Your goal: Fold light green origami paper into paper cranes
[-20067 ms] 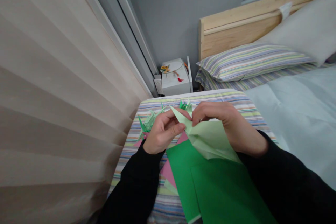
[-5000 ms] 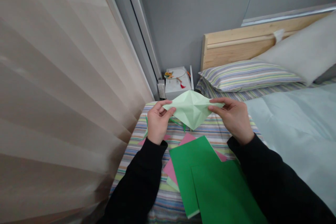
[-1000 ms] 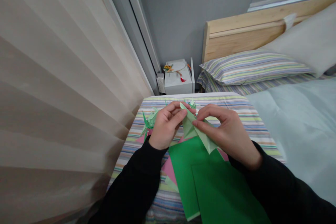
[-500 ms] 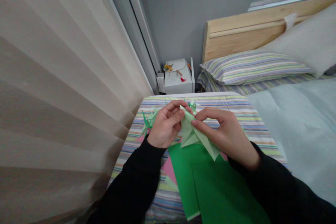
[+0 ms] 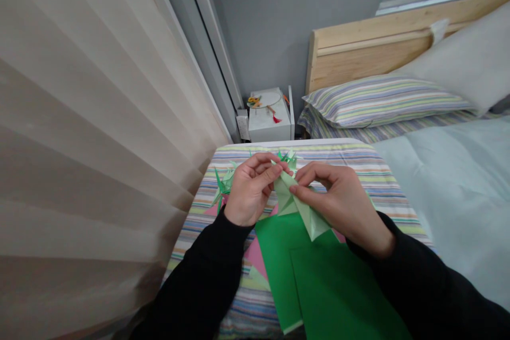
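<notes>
Both hands hold a folded light green paper [image 5: 299, 206] above a striped cushion [image 5: 358, 155]. My left hand [image 5: 251, 191] pinches its upper tip between thumb and fingers. My right hand [image 5: 338, 203] is closed on the fold just to the right, thumb pressed along the crease. The paper's long point hangs down over dark green sheets [image 5: 319, 271].
Pink sheets [image 5: 255, 259] lie under the green ones. Folded green paper figures [image 5: 223, 183] sit at the cushion's far left. A beige curtain [image 5: 87, 133] fills the left. A white bedside box [image 5: 268, 117], striped pillow [image 5: 378, 100] and pale blue bedding [image 5: 458, 170] lie beyond.
Five seconds ago the paper was held wide and open in the air; now it is folded narrow and low. In the last second only the fingers shifted slightly along the crease.
</notes>
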### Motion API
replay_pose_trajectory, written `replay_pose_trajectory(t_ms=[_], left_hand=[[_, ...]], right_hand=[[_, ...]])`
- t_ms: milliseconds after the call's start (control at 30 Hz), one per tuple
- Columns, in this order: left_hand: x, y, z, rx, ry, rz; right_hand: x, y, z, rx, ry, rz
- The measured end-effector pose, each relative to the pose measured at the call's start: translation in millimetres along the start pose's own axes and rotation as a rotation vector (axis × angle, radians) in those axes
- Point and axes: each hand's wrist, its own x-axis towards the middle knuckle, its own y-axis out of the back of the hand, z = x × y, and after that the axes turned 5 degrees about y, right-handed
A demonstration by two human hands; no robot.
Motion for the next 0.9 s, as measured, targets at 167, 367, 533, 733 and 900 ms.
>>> replay_pose_trajectory(t_ms=[167,367,533,733,900], left_hand=[[-1.0,-2.0,0.2,0.016,-0.021,0.010],[-2.2,-1.5,-1.8,0.065,-0.036,-0.002],[-2.6,-1.3,-2.8,0.056,-0.043,0.003],[-2.1,-3.0,-3.6,0.056,-0.038,0.040],[-1.8,-3.4,-4.7,0.063,-0.037,0.066]], right_hand=[[-0.1,-1.0,1.3,0.029,-0.009,0.013],[-0.3,-1.3,-1.1,0.058,-0.027,0.031],[0.2,-2.2,-1.5,0.039,-0.053,0.010],[0.5,-3.3,-0.8,0.074,-0.099,0.018],[0.4,-4.5,0.3,0.102,-0.113,0.012]])
